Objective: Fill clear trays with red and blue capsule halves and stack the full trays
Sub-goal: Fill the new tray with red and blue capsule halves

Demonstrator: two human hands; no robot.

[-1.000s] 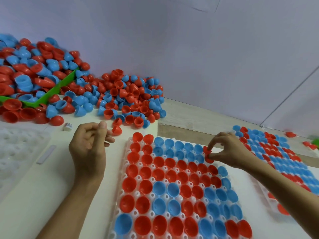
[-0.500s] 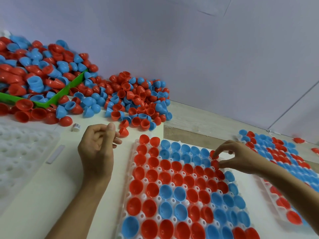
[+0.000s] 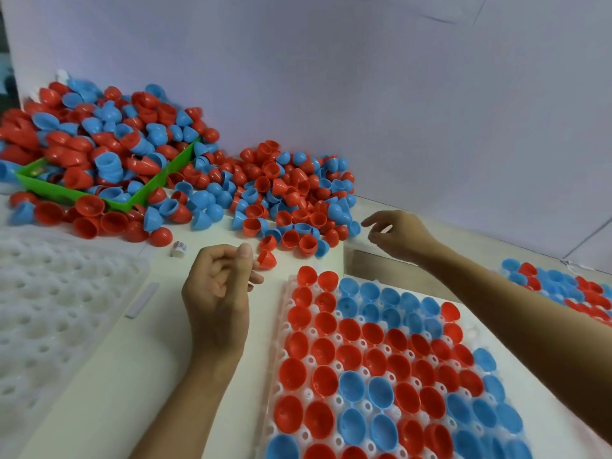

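Glossy plastic capsule halves (image 3: 351, 369), dimpled clear tray (image 3: 278, 376); right hand (image 3: 400, 238) empty

A small assembly or packing workbench, by the look of it: a plain white table (image 3: 82, 376) pushed against a bare lilac wall (image 3: 364, 94), with a huge loose heap of red and blue capsule halves (image 3: 281, 197) spilling out of a green bin (image 3: 145, 190). Moulded clear trays (image 3: 49, 309) lie alongside, one tray (image 3: 281, 326) filling in neat rows, another filled tray (image 3: 563, 286) off to the right. Repetitive hand sorting work, nothing domestic about it.
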